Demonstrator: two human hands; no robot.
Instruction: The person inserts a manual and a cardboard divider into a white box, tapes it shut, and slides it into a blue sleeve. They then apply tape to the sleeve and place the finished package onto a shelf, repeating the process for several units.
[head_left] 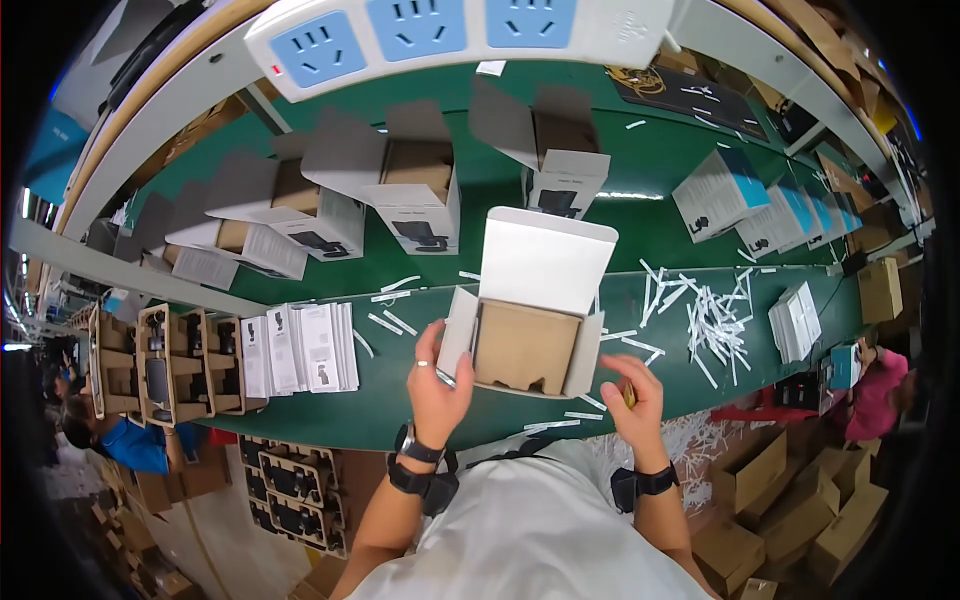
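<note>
Set near the middle of the long green tabletop (375, 425), an open white cardboard box (545, 275) with a brown cardboard insert (527, 345) inside. At its left flap (460, 315), left hand (440, 395) with thumb and fingers parted; cannot tell whether pinching. Just right of the box, right hand (638, 405) with fingers curled around a small yellowish object (629, 397), mostly hidden. Farther right, scattered white paper strips (717, 335).
</note>
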